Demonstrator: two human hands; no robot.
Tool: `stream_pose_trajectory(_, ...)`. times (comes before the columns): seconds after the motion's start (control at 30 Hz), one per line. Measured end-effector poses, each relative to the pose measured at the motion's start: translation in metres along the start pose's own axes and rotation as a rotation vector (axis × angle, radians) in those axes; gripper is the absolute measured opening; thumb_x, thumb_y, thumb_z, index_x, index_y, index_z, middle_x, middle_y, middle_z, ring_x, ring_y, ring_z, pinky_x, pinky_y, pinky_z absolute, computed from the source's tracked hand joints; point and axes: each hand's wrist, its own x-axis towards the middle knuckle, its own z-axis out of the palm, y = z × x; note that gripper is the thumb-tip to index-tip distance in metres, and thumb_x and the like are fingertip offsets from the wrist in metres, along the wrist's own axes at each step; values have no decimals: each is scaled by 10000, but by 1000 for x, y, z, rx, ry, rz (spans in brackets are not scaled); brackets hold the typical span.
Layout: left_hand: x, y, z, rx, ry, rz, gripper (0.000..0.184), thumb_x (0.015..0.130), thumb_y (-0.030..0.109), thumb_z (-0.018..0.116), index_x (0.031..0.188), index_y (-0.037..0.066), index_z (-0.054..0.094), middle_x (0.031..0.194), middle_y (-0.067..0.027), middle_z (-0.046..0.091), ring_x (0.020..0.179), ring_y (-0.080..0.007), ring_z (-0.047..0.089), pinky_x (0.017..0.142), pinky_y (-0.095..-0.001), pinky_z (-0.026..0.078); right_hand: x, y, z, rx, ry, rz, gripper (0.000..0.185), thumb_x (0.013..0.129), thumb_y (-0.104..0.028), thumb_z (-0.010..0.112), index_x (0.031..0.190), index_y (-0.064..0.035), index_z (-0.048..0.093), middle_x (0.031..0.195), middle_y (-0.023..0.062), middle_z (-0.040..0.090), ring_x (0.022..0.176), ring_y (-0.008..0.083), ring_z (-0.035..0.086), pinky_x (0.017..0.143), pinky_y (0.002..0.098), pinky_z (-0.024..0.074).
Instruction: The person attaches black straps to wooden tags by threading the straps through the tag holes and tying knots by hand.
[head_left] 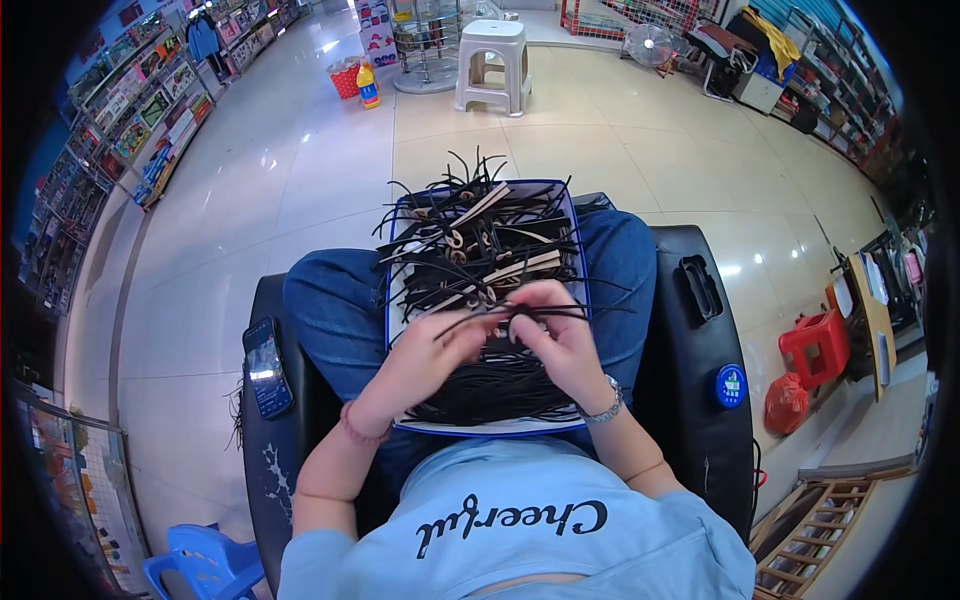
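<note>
A white tray with a blue rim (pixel 388 330) rests on my lap. Black cords and strips (pixel 500 385) fill it, some with beige faces and small rings towards the far half. Above its middle, my left hand (pixel 415 350) and my right hand (pixel 565 340) meet with fingers pinched on thin black cords (pixel 590 309), whose loose ends stick out to both sides. The exact spot between the fingertips is small and partly hidden by them.
Black armrests flank my legs, with a phone (pixel 266 367) on the left one and a blue round lid (pixel 730 386) on the right. Ahead stand a stool (pixel 495 40), a yellow bottle (pixel 368 88) and a red bin (pixel 344 78). A red stool (pixel 815 350) is at right.
</note>
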Motion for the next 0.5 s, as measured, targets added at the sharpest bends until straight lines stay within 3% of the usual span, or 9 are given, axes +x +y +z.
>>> stream_pose_trajectory(0.03,-12,2,-7,217,-62,37,187,929,159,564,895,-9,639,819,-39,635,757,-131,589,665,-262,460,1,-5,4,-81,-42,26,342,891,-28,576,1198,-7,425,1106,128,622,902,117,581,822,256,464)
stream_pose_trajectory(0.1,-41,6,-24,421,140,94,127,910,121,583,905,4,631,824,-39,622,745,-117,568,654,-258,445,5,12,-1,-524,-85,-298,661,801,-68,694,1355,-7,340,1268,161,537,1225,234,484,1026,360,363)
stream_pose_trajectory(0.17,-74,8,-60,156,512,-37,138,919,131,580,895,4,628,807,-12,598,715,-86,526,643,-228,411,2,4,5,-450,61,-273,723,789,-64,697,1399,-18,313,1302,164,512,1234,246,473,1052,363,338)
stream_pose_trajectory(0.23,-107,17,-102,11,920,-52,209,958,211,538,906,35,638,748,35,513,685,-49,438,613,-209,340,-3,6,-7,-466,163,-239,710,791,-52,687,1399,-14,324,1301,161,515,1232,249,476,1060,363,330)
stream_pose_trajectory(0.3,-166,-7,-180,327,1062,-65,279,971,258,511,944,7,630,678,49,442,640,-34,373,593,-192,272,-10,11,-21,-496,209,-243,645,824,-50,652,1388,-9,342,1275,159,541,1211,232,493,1035,347,352)
stream_pose_trajectory(0.37,-225,-43,-238,247,1295,-158,285,969,255,512,951,-1,636,664,44,437,613,-41,358,569,-200,269,-17,11,-29,-458,239,-204,586,846,-42,627,1372,-5,369,1257,153,557,1189,221,510,1024,337,358)
stream_pose_trajectory(0.5,-359,-166,-312,101,1217,-376,298,959,273,515,973,8,651,732,-5,566,663,-64,504,586,-214,386,-27,12,-34,-406,286,-167,460,885,-70,588,1315,3,441,1207,144,590,1154,204,533,1016,330,365)
